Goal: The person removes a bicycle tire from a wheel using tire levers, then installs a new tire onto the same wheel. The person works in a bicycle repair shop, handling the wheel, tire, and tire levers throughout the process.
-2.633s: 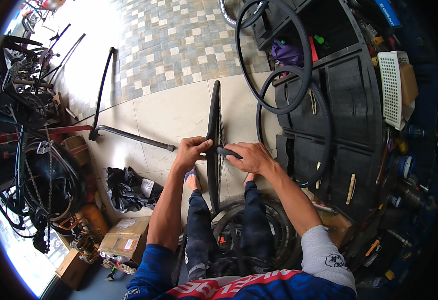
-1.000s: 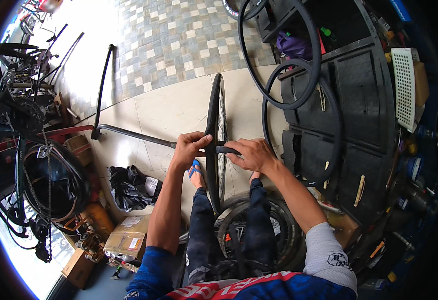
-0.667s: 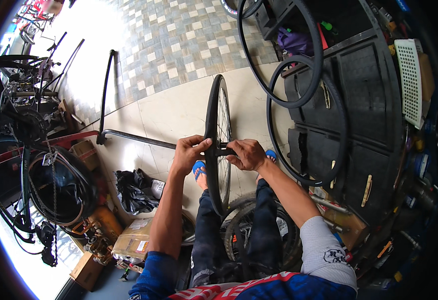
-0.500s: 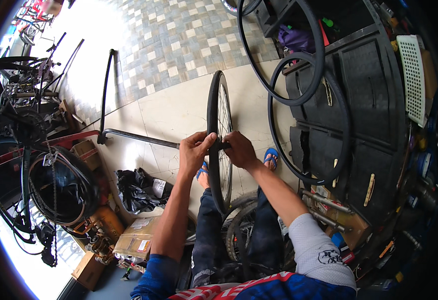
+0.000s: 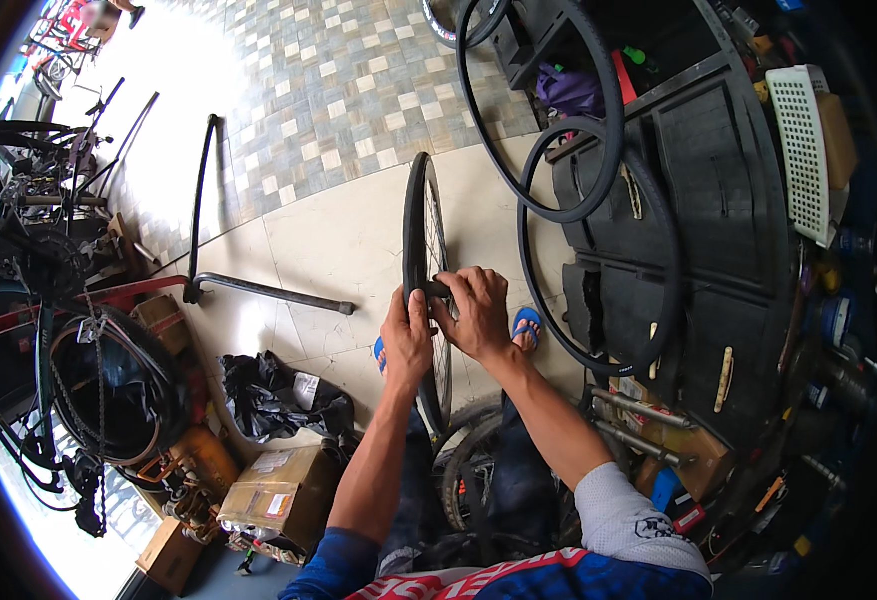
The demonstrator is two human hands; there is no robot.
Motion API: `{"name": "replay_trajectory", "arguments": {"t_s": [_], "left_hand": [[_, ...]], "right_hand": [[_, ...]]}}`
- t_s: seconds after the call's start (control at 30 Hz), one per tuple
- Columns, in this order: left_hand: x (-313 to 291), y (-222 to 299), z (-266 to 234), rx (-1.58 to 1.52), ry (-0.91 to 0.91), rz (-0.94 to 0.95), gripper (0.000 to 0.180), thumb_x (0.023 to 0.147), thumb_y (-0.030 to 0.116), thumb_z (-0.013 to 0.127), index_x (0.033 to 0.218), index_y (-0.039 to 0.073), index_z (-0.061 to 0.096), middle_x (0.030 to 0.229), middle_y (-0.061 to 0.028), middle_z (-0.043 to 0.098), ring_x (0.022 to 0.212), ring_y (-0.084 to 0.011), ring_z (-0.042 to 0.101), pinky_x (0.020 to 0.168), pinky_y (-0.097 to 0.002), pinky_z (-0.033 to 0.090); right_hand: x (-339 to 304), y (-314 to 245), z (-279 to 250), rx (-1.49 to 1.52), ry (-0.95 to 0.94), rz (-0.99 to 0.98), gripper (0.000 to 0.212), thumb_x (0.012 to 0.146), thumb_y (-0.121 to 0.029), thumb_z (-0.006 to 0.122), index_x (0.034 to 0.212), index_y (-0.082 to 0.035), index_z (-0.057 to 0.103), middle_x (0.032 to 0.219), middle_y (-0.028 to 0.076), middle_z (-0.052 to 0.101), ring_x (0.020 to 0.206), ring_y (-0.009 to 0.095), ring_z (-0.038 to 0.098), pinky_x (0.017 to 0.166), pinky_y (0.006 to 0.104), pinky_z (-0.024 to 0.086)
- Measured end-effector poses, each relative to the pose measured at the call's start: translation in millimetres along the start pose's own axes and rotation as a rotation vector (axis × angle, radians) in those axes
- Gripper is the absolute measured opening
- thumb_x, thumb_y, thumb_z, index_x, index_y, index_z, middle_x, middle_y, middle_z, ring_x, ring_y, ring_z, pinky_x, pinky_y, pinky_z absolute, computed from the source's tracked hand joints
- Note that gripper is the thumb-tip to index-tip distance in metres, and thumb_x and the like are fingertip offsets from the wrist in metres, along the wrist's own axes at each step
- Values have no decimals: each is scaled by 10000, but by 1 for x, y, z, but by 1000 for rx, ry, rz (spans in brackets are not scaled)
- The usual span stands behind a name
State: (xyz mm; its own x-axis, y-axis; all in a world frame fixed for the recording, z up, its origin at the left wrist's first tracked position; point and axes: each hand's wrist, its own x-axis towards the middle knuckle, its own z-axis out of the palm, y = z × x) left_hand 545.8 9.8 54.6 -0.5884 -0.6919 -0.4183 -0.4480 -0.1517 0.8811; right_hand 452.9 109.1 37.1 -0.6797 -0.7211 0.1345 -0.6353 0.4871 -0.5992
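Observation:
A bicycle wheel with a black tyre (image 5: 416,220) stands upright, edge-on, between my legs. My left hand (image 5: 405,338) is at its left side near the middle, thumb up against the tyre and fingers curled, partly hidden. On the right side, my right hand (image 5: 475,312) has its fingers bent round a short black cylindrical part (image 5: 438,289) at the wheel's middle. Its thumb and fingertips are close to the spokes. The hub itself is mostly hidden by the tyre and my hands.
Two loose black tyres (image 5: 673,270) lean by a dark cabinet (image 5: 733,200) on the right. A bent-arm metal stand (image 5: 278,292) reaches in from the left, near a black plastic bag (image 5: 268,395) and a cardboard box (image 5: 276,490). Bicycle parts (image 5: 43,260) crowd the far left.
My right hand has turned from a closed grip at the hub, and its back and spread knuckles now show. My left hand has dropped slightly. The whole view has shifted a little.

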Motion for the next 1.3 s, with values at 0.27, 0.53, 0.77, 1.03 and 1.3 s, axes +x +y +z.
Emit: {"name": "replay_trajectory", "arguments": {"t_s": [0.27,0.53,0.77,1.03,1.3], "left_hand": [[-1,-11,11,79,62,-2,406,1122,333,471,931,-17,553,664,-117,540,609,-166,459,564,-359,413],[4,-18,13,-46,78,-40,426,1116,326,486,867,-13,553,658,-54,496,625,-136,410,560,-347,377],[15,-12,12,1,105,-7,444,1118,342,482,845,6,584,676,33,454,648,-78,382,563,-296,335],[12,-9,2,-6,69,-19,439,1123,334,467,885,-14,588,660,-21,518,612,-94,430,535,-310,386],[10,-17,-4,-219,-10,-92,425,1127,365,457,945,10,603,738,-17,574,648,-88,587,555,-272,526]], "right_hand": [[21,-24,-49,-305,-238,27,258,899,-306,747,1099,-147,717,971,30,613,984,225,556,861,401,391],[15,-30,-46,-255,-124,110,309,916,-337,732,1154,-140,728,921,38,615,938,236,570,836,400,400],[-4,-52,-31,-161,-188,310,347,1026,-323,600,1293,-104,632,963,136,676,883,341,687,743,472,515],[-1,-16,-23,50,2,164,311,947,-380,709,1095,-110,752,857,78,730,727,306,711,662,415,557],[23,9,-23,166,-19,-46,310,877,-418,783,982,-127,782,803,62,735,691,282,710,631,377,554]]}}
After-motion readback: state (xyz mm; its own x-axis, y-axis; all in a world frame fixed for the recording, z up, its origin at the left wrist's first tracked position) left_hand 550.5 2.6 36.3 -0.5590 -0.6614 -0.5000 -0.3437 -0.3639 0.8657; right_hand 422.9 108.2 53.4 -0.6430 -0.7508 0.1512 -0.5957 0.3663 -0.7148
